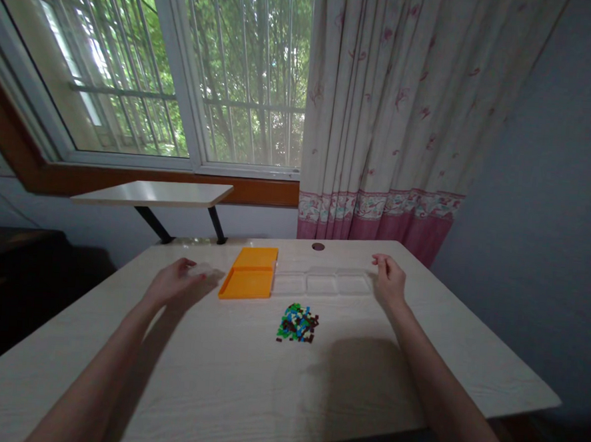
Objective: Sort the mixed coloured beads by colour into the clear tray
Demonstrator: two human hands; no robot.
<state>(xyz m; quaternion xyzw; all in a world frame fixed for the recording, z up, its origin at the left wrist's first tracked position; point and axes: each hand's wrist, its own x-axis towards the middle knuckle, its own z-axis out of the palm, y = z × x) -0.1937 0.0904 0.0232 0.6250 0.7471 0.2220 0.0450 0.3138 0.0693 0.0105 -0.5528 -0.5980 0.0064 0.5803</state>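
My left hand (171,283) is at the left of an open orange case (247,283), fingers closed on the edge of a clear plastic tray (206,271) that is hard to make out against the table. My right hand (390,280) is curled with its fingers together, and nothing shows in it. It hovers by the right end of a row of clear plastic trays (321,284), which runs from the orange case to the right. In front of that row lies a loose pile of small bricks (298,323) in green, blue, brown and pale colours.
All this is on a pale wooden table (206,375). At its back left a raised shelf (162,193) stands on black legs. A round cable hole (318,247) is near the back edge. Behind are a barred window and a floral curtain (382,119).
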